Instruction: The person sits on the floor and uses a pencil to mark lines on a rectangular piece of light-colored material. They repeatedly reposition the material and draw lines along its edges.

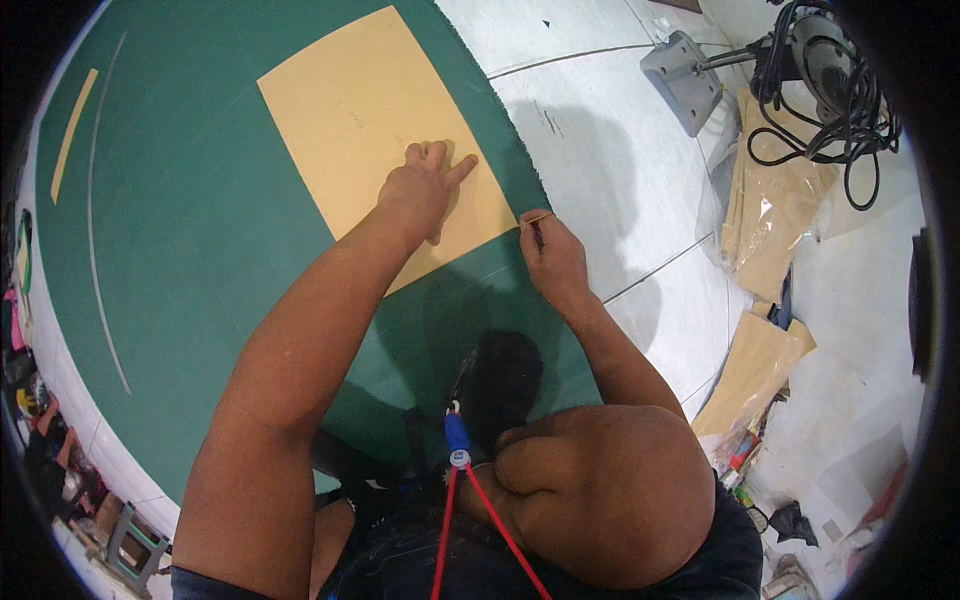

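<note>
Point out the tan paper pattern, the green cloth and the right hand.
tan paper pattern (pixel 350 110), head view, bare middle of the sheet.
green cloth (pixel 190 230), head view, open stretch left of the pattern.
right hand (pixel 550 255), head view, back of the hand.

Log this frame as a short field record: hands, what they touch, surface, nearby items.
left hand: flat, pressing on tan pattern sheet
right hand: pinching a thin marking tool at the sheet's lower right corner
surface: green fabric spread on white floor
nearby: tan paper pieces, black cable
</note>
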### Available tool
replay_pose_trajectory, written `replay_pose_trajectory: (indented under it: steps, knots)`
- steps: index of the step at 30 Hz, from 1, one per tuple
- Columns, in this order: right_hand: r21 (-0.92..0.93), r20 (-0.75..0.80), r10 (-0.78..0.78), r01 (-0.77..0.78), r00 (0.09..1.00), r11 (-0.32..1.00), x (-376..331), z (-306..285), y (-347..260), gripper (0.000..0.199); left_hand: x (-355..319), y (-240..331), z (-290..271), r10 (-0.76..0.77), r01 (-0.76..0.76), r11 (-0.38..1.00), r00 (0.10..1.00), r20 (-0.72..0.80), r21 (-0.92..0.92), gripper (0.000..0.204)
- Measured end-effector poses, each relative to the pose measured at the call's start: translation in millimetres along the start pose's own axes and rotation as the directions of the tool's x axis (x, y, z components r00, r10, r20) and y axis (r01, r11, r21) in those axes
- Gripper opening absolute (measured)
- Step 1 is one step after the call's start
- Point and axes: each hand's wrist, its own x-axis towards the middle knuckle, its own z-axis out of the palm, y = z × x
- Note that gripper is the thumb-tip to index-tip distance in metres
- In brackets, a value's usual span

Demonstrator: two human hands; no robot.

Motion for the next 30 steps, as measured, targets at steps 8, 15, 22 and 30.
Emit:
replay_pose_trajectory:
  steps: [8, 15, 22, 30]
  knots:
    - [-0.047, -0.043, -0.064, 0.062, 0.997, 0.997, -3, 3, -1, 0.016, -2, -6, 8, 0.046, -0.053, 0.996, 0.993, -0.104, -0.066, 0.126]
    - [-0.093, 0.212, -0.390, 0.415, 0.896, 0.905, -19, 46, -20, 0.022, -1, -8, 13, 0.035, -0.040, 0.998, 0.995, -0.091, -0.056, 0.127]
    - [0.233, 0.301, -0.609, 0.563, 0.734, 0.793, -47, 116, -64, 0.025, 0, -3, 3, 0.054, -0.060, 0.996, 0.995, -0.085, -0.072, 0.128]
    - [0.362, 0.189, -0.269, 0.188, 0.944, 0.913, -36, 46, -36, 0.023, -35, -32, 31, 0.027, -0.076, 0.980, 0.966, -0.255, -0.182, 0.090]
